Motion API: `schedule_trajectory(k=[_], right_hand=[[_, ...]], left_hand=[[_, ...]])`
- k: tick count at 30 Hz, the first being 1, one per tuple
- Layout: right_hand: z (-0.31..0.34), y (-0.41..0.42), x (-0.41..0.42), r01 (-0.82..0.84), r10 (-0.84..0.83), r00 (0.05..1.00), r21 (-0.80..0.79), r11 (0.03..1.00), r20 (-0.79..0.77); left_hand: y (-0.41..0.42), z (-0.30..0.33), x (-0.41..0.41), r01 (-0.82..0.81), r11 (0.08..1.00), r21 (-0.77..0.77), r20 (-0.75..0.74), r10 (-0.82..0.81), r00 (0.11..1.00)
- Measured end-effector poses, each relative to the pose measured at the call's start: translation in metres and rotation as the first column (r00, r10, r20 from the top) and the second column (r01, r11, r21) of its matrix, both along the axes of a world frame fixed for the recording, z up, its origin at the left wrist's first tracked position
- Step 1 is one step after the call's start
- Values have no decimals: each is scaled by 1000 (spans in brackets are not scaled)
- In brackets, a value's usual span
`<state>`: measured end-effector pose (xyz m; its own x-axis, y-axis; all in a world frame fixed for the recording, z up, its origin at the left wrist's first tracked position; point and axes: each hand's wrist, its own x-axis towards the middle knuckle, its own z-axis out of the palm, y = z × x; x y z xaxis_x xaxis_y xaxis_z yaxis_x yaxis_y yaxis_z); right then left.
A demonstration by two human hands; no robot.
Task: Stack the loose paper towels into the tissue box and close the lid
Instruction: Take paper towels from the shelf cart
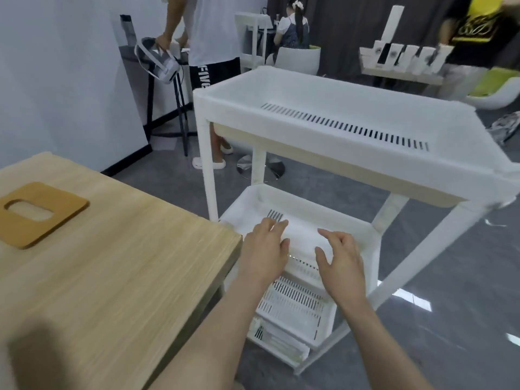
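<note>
Both bare forearms enter from 6 o'clock and reach up toward frame centre, over the middle shelf (351, 223) of a white three-tier cart (337, 130). Left hand (263, 249) is palm down, wrist straight, fingers spread and extended toward 12 o'clock, tips over a white stack on that shelf. It looks like the paper towels (302, 235), but white on white and blurred, so edges are hard to tell. Right hand (342, 263), at 3 o'clock of the left, is palm down with fingers loosely curled and splayed, thumb pointing toward 9 o'clock. Neither hand closes on anything; whether the fingertips touch the stack, I cannot tell.

Top tray is bare with a row of slots. Bottom shelf (295, 313) at 6 o'clock of the hands is slotted, with flat white items under it.

Wooden table (112, 277) fills the 8 o'clock side, just beside the cart. On it at 9 o'clock lies a flat brown wooden lid (56, 218) with an oval slot, well apart from the hands. Tissue box body is not in sight.

Background at 12 o'clock: people standing, one holding a headset (160, 60).
</note>
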<state>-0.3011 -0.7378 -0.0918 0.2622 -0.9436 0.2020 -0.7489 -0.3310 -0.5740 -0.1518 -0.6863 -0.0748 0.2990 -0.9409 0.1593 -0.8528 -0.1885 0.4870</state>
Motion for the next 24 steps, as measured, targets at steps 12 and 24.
schedule_trajectory(k=[12, 24], right_hand=[[-50, -46, 3, 196, -173, 980, 300, 934, -101], [-49, -41, 6, 230, -232, 973, 146, 962, -6]], left_hand=[[-76, -56, 5, -42, 963, 266, 27, 36, 999], [-76, -59, 7, -139, 984, 110, -251, 162, 954]])
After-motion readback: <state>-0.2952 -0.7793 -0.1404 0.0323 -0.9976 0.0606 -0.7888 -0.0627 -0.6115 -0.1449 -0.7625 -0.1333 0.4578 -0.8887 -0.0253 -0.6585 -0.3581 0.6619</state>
